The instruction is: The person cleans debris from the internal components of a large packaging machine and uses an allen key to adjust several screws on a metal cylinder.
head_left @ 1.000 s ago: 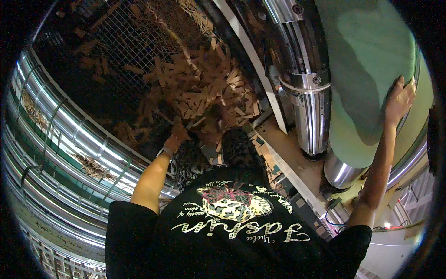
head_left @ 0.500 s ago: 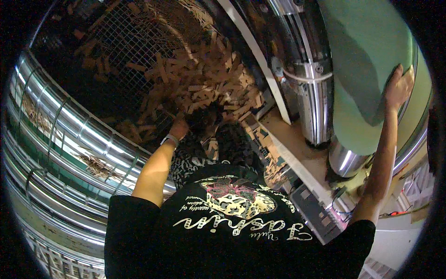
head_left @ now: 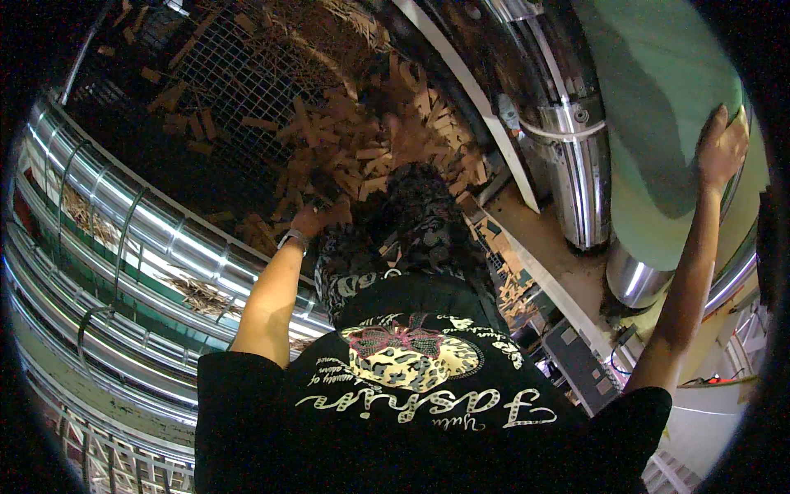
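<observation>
My right hand [head_left: 724, 153] rests on the rim of a large rounded green panel [head_left: 634, 185]. Its thumb and fingers are stretched out and somewhat apart. In shadow, my left hand [head_left: 322, 218] is low beside my dark patterned trouser leg [head_left: 420, 202], with a pale band around the wrist. Its fingers blend into the dark, so whether they hold anything cannot be made out. Just beyond that hand lies a heap of small flat brown pieces [head_left: 374, 154], which look like wood or cardboard, partly covering a metal grid [head_left: 234, 62].
Shiny metal rails [head_left: 156, 210] curve along the left side. At right stand a polished metal cylinder [head_left: 573, 156] and a long pale beam [head_left: 461, 78]. Lower right are a grey box [head_left: 580, 362] and several cables. Thin straw-like sticks [head_left: 296, 53] lie at the far end.
The view has shifted slightly, and one of my legs reaches farther forward. My right hand stays on the green panel's rim. My left hand remains low, close to my leg.
</observation>
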